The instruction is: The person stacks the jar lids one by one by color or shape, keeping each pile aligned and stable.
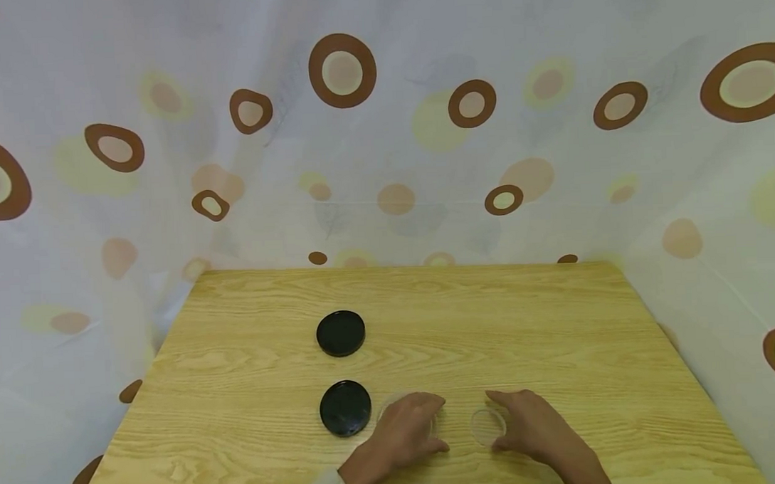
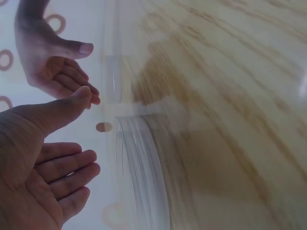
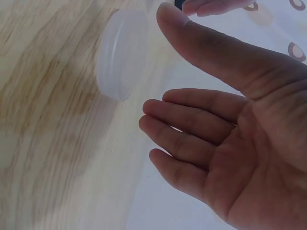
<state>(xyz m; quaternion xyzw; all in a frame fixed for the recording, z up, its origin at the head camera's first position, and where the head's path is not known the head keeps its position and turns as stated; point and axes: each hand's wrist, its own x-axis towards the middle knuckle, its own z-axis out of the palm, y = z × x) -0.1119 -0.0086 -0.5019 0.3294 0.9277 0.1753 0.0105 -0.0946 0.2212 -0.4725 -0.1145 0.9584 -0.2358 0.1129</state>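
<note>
Over the front of the table, my left hand (image 1: 407, 430) is held with its fingers apart above a clear round plastic piece (image 2: 146, 177), shallow with a ridged rim. In the head view the hand hides most of that piece. To the right, my right hand (image 1: 531, 426) hovers beside a second, smaller clear round piece (image 1: 486, 428), thumb and fingers spread near its right edge. The right wrist view shows this whitish, see-through piece (image 3: 122, 55) on the wood, apart from the fingertips. Neither hand holds anything.
Two round black shallow dishes or lids lie left of the hands: a farther one (image 1: 341, 333) and a nearer one (image 1: 345, 408), close to the left clear piece. A wood-grain table (image 1: 525, 323) lies beneath. Patterned curtains (image 1: 396, 128) stand behind and at both sides.
</note>
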